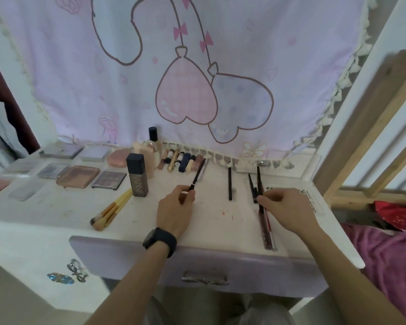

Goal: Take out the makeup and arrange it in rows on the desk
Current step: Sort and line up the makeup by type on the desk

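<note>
My left hand (175,208) pinches a thin black pencil (197,175) that points up and away over the white desk (56,212). My right hand (285,207) grips a bunch of dark pencils (258,181) by their middle. A dark red tube (266,233) lies just below that hand. One black pencil (230,184) lies alone between my hands. Eyeshadow palettes (109,180) lie in rows at the left. A tall foundation bottle (137,177) stands near several small tubes (183,161).
Makeup brushes (111,211) lie left of my left hand. A lilac drawer front (150,261) with a metal handle runs under the desk edge. A pink cartoon cloth (185,78) hangs behind. A wooden frame (373,141) and purple fabric (389,254) are at the right.
</note>
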Demonstrator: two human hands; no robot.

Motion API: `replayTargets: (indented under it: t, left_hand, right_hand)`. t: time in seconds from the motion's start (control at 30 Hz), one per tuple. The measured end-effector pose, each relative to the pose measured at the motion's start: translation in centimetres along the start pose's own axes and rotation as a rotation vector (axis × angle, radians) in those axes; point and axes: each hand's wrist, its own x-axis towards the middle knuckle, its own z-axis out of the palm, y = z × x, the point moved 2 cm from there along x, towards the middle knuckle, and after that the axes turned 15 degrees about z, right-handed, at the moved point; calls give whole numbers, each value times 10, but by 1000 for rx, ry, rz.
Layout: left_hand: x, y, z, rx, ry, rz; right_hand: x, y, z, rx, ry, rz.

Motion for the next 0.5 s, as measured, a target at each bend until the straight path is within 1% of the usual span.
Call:
replayTargets:
  t: [0.1,0.27,0.5]
  left_hand:
    - [-1,-2,1,95,-47,62]
    - [1,-10,4,144,-62,78]
    - [2,-11,6,150,-60,114]
  right_hand:
    - [24,-14,10,-136,19,47]
    - [54,-33,30,-322,14,76]
    - [66,-40,49,-434,80,43]
